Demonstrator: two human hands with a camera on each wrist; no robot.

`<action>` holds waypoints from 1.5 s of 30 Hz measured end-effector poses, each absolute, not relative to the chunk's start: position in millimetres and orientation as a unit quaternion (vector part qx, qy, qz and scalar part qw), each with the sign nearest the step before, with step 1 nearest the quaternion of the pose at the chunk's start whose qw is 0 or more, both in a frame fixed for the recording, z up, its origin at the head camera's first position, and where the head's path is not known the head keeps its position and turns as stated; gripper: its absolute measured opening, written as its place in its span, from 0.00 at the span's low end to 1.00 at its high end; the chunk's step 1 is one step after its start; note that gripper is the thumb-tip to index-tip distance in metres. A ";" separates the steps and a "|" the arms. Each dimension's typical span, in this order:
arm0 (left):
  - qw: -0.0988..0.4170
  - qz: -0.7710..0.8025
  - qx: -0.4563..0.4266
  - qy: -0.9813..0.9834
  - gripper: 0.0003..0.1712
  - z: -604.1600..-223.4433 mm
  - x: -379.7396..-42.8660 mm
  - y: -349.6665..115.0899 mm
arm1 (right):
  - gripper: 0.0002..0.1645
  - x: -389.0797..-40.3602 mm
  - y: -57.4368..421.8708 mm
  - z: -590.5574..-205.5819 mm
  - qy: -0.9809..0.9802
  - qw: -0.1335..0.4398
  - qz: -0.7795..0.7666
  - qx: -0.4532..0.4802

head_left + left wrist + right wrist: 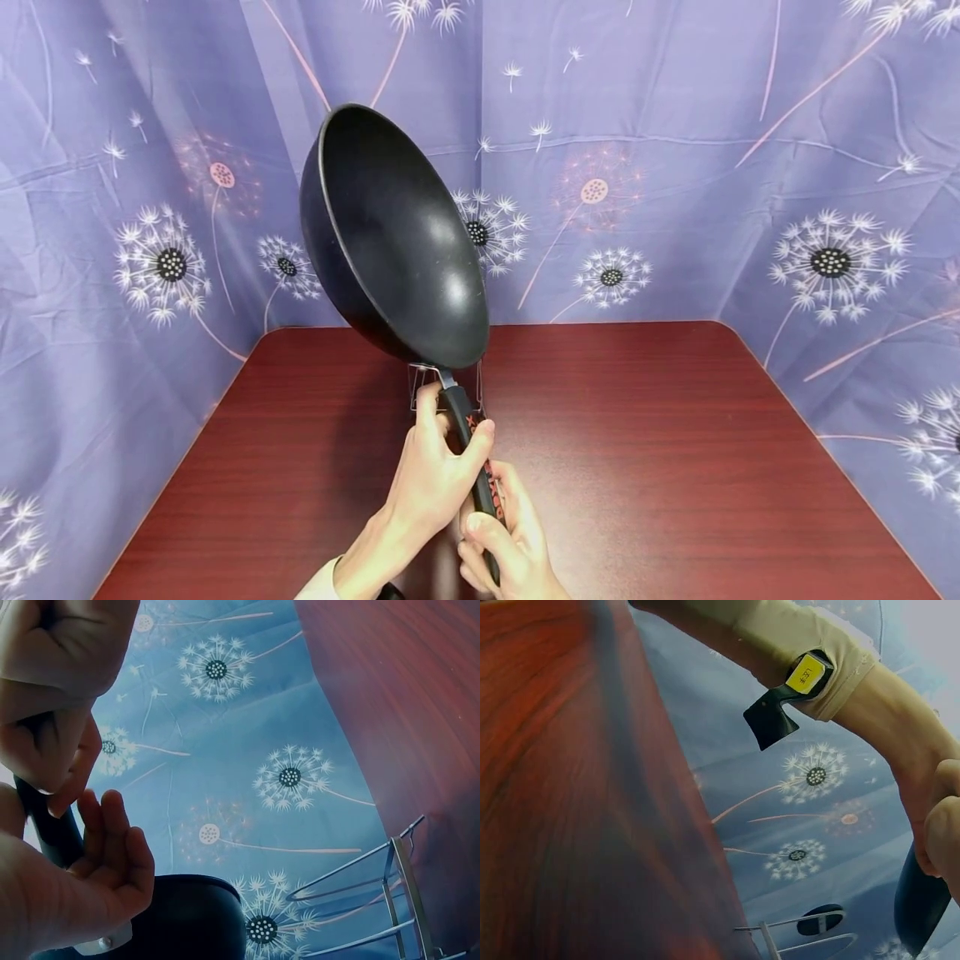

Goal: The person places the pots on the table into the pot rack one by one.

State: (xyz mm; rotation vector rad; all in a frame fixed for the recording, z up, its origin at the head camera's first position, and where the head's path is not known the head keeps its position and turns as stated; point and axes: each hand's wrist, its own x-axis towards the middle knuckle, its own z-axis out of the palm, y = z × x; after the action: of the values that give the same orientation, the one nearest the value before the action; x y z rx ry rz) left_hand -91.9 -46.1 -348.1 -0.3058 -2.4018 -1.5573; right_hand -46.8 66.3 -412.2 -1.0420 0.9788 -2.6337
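A deep black wok (405,242) is raised above the table, tilted with its open side facing right and toward me. Its black handle (459,408) bears red lettering and slants down to the front. My left hand (431,475) holds the handle close to the metal neck, its thumb along the near side. Lower down, my right hand (517,542) grips the handle toward its end. In the left wrist view both hands are on the handle and the wok (195,915) shows partly at the bottom.
A metal wire rack (401,862) stands on the red-brown wooden table (675,450), partly hidden behind the wok and hands in the head view. A dark oval piece (821,919) shows by the rack. Purple dandelion-print cloth (675,167) hangs around the table's back and sides.
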 end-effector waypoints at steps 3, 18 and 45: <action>0.135 -0.524 -0.108 -0.834 0.30 -348.9 -92.6 -46.6 | 0.28 -48.7 67.1 -415.2 0.301 0.093 -0.883 -0.349; 0.122 -0.480 -0.104 -0.863 0.28 -346.2 -97.3 -46.5 | 0.25 -50.7 68.5 -423.2 0.228 0.141 -0.890 -0.369; 0.055 -0.438 -0.088 -0.893 0.27 -353.3 -104.3 -37.6 | 0.30 -43.8 68.4 -433.9 0.148 0.163 -0.912 -0.346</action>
State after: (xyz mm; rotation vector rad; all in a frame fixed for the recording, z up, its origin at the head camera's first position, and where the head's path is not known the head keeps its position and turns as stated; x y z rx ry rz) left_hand -104.3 -37.6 -353.3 -0.2685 -2.7119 -1.3290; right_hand -43.8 68.4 -433.9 -0.9867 0.4211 -2.6017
